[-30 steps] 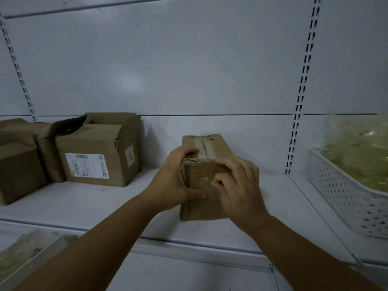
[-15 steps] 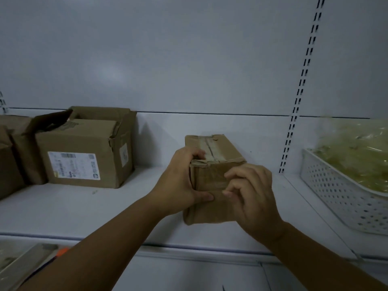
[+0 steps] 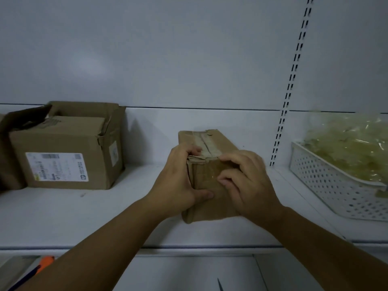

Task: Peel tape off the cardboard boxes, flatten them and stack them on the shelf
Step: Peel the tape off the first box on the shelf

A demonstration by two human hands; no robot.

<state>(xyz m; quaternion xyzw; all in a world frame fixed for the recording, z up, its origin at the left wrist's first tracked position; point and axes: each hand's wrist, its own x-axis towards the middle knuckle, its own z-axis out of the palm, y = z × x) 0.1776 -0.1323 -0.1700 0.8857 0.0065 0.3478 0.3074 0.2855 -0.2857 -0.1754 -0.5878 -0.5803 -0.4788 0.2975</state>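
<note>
Small brown taped cardboard box [image 3: 212,164] stands mid-shelf on the white metal shelf [image 3: 105,215], near its front edge. Left hand [image 3: 178,181] and right hand [image 3: 245,183] both close their grip on its near end, fingers over the top edge. Larger open brown carton [image 3: 69,148] at left carries a white printed label [image 3: 56,166], text illegible. White perforated plastic basket [image 3: 331,185] at right; bare shelf lies between.
</note>
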